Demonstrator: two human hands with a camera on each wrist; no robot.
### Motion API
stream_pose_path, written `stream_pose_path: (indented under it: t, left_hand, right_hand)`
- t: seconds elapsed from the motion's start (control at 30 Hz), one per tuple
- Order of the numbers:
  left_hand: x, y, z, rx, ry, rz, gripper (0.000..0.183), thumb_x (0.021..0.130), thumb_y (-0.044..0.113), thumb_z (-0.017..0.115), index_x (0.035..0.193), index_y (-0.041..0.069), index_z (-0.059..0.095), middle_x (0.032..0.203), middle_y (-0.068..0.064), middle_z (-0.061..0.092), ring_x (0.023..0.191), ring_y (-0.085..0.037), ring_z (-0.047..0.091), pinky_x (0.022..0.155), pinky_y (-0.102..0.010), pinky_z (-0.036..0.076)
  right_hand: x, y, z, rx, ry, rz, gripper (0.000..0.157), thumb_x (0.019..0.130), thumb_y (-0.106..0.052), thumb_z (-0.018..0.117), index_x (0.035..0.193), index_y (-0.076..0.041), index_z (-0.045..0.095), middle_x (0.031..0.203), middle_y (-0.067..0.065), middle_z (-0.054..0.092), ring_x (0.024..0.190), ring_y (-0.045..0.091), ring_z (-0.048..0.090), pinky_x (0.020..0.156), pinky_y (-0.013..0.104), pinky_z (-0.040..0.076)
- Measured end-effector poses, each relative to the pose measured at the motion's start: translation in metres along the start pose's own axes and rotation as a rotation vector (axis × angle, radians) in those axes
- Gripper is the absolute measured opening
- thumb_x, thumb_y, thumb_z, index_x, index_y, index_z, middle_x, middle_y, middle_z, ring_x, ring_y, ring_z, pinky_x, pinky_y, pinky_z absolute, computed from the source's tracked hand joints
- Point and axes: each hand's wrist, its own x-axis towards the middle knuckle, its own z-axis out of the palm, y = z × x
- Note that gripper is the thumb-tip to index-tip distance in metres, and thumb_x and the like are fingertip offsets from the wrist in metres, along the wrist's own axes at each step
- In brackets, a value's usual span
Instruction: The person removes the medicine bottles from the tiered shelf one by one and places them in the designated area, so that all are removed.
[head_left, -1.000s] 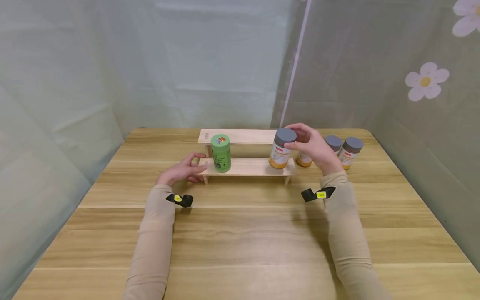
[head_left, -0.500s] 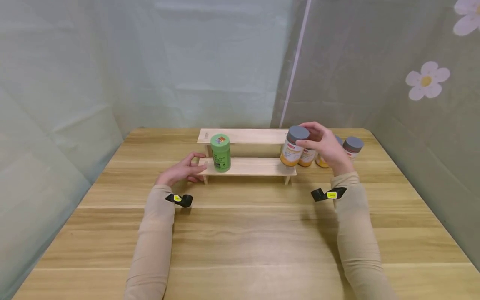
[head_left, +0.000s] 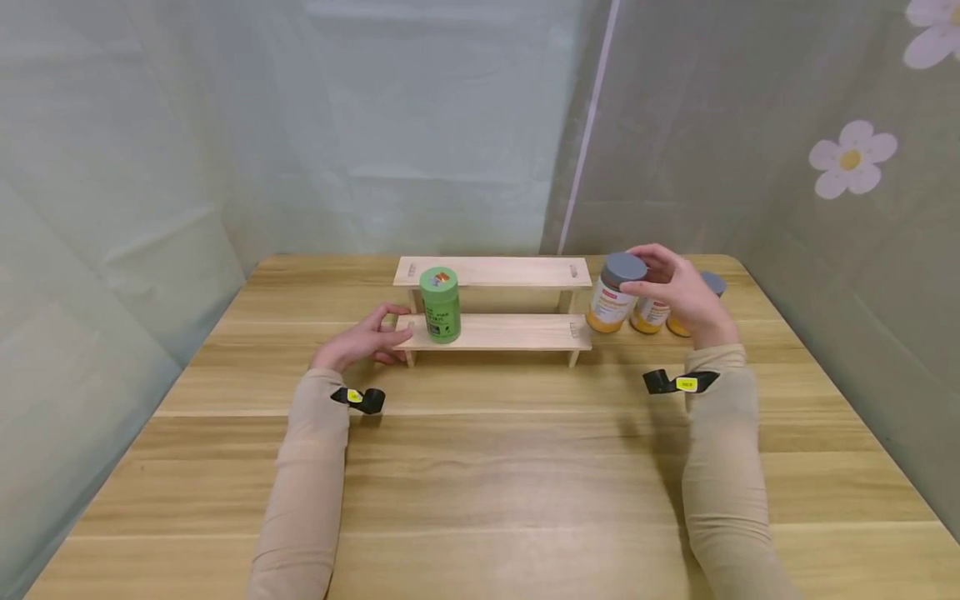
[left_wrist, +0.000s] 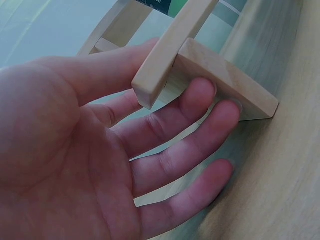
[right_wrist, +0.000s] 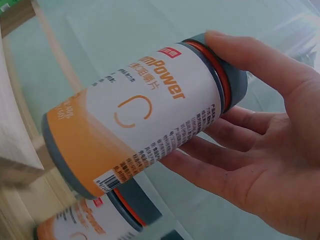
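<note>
My right hand grips a supplement bottle with a grey lid and a white and orange label. In the right wrist view the thumb lies on the lid and the fingers reach behind the bottle. It is tilted, just right of the two-tier wooden shelf. The left hand holds the left end of the shelf's lower board; in the left wrist view the thumb passes behind the board and fingertips touch the leg. A green canister stands upright on the lower board's left part.
Several similar bottles are at the right of the table, partly behind the right hand; one bottle is close to the held one. The wooden table ends at a hanging pale cloth at the back.
My right hand has carried the bottle rightward, from above the lower board's right end to beside the shelf. The left hand, the shelf and the green canister have stayed in place.
</note>
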Motion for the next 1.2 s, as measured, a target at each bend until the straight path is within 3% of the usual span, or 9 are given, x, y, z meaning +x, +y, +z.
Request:
stream_pose_path:
  t: [0.23,0.43,0.7,1.2]
  left_hand:
    - [0.0,-0.001,0.0,0.006,0.004,0.002,0.058,0.101,0.031,0.051,0.146,0.012,0.019,0.119,-0.024,0.06,0.09,-0.021,0.068,0.084,-0.033,0.054]
    - [0.001,-0.002,-0.001,-0.004,-0.001,0.006,0.059,0.101,0.03,0.051,0.147,0.012,0.019,0.114,-0.022,0.062,0.09,-0.022,0.068,0.085,-0.035,0.055]
    - [0.001,-0.004,-0.002,0.001,0.005,-0.001,0.059,0.101,0.031,0.051,0.146,0.013,0.019,0.109,-0.019,0.064,0.089,-0.021,0.068,0.082,-0.032,0.054]
    - [0.001,-0.005,-0.002,-0.014,0.003,0.006,0.059,0.101,0.03,0.051,0.146,0.013,0.018,0.11,-0.02,0.064,0.088,-0.022,0.068,0.083,-0.033,0.055]
  right_hand:
    - [-0.006,0.008,-0.013,0.001,-0.037,-0.023,0.037,0.089,-0.009,0.069,0.122,-0.017,0.054,0.104,-0.019,0.064,0.099,-0.002,0.06,0.082,0.015,0.048]
    - [-0.006,0.02,-0.02,-0.01,-0.076,0.005,0.039,0.087,-0.007,0.071,0.121,-0.018,0.055,0.102,-0.018,0.065,0.099,-0.002,0.061,0.082,0.015,0.048]
    - [-0.001,0.033,-0.021,-0.066,-0.109,0.039,0.047,0.086,-0.01,0.072,0.128,-0.008,0.052,0.104,-0.019,0.063,0.1,-0.001,0.06,0.083,0.016,0.048]
    - [0.004,0.049,-0.021,-0.077,-0.186,-0.002,0.044,0.087,-0.004,0.069,0.126,-0.009,0.05,0.107,-0.019,0.061,0.101,-0.004,0.058,0.082,0.016,0.048]
